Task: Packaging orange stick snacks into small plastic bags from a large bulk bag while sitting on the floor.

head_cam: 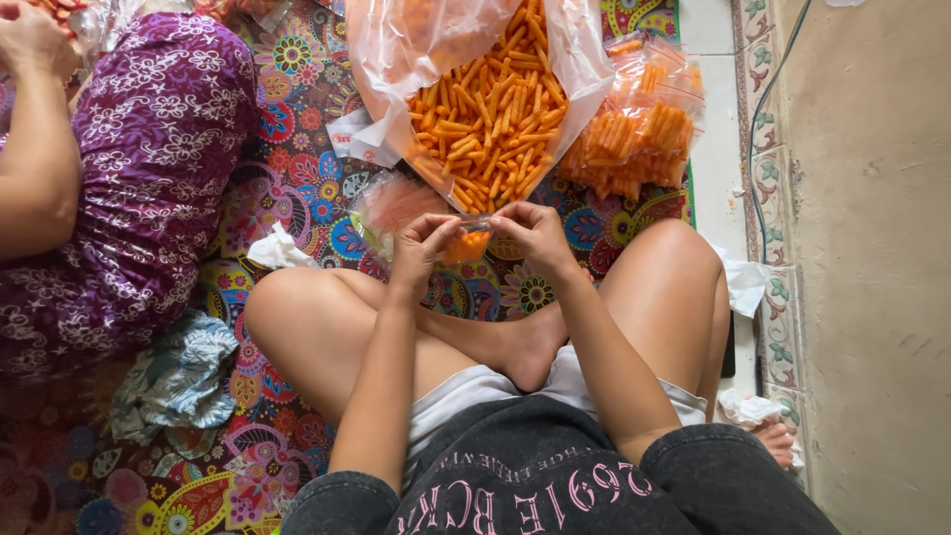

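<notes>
Orange snack sticks fill small clear bag (466, 243), pinched at its top by left hand (424, 248) and right hand (535, 233), above the crossed legs. Sealing step, probably; next needs firm press along the strip.

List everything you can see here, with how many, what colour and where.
Big bag: one, clear plastic, open, top middle on the mat.
Sticks: too many to count, orange, loose in the big bag.
Packets: a pile, count unclear, clear with orange sticks, right of the big bag.
Small bag: one, clear with orange sticks, pinched at its top by both hands.
Mat: one, many-coloured flower print, under everything.
Tissues: several, white, crumpled on the mat and at right.
Cloth: one, blue-grey, crumpled, lower left.
Other person: one, purple flowered clothes, far left.
Left hand: fingers on the small bag.
Right hand: fingers on the small bag.
</notes>
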